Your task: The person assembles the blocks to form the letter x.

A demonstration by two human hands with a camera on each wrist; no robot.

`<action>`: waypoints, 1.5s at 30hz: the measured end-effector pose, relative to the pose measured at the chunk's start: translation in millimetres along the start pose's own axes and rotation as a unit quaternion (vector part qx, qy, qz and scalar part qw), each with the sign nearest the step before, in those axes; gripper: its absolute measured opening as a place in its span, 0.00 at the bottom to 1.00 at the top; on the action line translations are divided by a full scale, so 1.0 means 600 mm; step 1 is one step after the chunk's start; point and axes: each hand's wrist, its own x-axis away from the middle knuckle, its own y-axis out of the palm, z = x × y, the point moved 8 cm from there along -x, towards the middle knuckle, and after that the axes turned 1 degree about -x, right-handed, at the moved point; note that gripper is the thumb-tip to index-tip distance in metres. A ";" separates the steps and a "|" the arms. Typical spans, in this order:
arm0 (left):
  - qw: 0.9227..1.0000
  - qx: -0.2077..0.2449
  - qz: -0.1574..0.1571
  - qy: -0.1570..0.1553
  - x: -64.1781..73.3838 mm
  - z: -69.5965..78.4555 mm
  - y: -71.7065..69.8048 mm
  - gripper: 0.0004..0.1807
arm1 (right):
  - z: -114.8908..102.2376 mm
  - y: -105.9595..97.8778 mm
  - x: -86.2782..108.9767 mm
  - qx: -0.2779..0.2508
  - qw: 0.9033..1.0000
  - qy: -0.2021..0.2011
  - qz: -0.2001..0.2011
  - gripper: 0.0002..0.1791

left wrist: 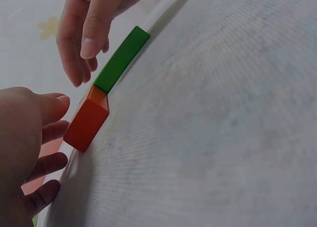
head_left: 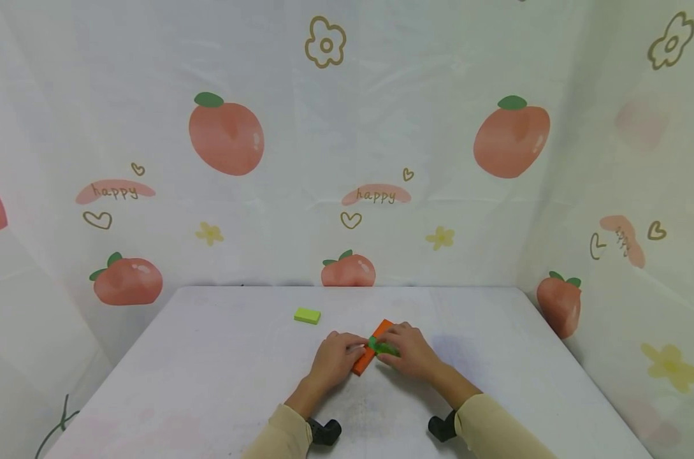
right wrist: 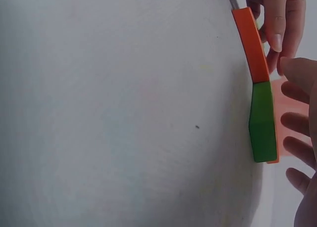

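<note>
A long orange block (head_left: 361, 366) lies aslant on the white table. A green block (head_left: 388, 349) meets it near its middle and reaches out to the right. My left hand (head_left: 334, 360) is at the orange block's left side; in the left wrist view, its bent fingers (left wrist: 52, 165) are spread beside the orange block (left wrist: 86, 125). My right hand (head_left: 411, 352) arches over the green block, and its thumb (left wrist: 91, 41) hangs beside the green block (left wrist: 121, 61) in that view. The right wrist view has the right hand's loosely bent fingers (right wrist: 297, 123) beside the green block (right wrist: 262, 123).
A lime-green block (head_left: 307, 315) lies farther back on the table (head_left: 220, 370), left of the hands. Patterned cloth (head_left: 301, 146) stands behind the table and along its sides. Black wrist devices (head_left: 326, 433) show at both sleeves.
</note>
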 end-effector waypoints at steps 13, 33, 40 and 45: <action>0.999 0.000 0.034 0.004 0.000 -0.025 -0.034 0.10 | -0.027 0.003 0.007 -0.007 0.997 -0.051 -0.058 0.21; 0.994 -0.042 0.100 -0.001 0.000 -0.069 -0.080 0.10 | -0.024 0.016 0.011 0.015 0.990 -0.053 -0.126 0.25; 0.993 -0.068 0.095 -0.015 -0.005 -0.082 -0.089 0.12 | -0.023 0.018 0.014 0.010 0.989 -0.043 -0.138 0.25; 0.990 -0.091 0.107 -0.003 -0.009 -0.086 -0.102 0.11 | -0.024 0.017 0.015 -0.006 0.990 -0.046 -0.135 0.25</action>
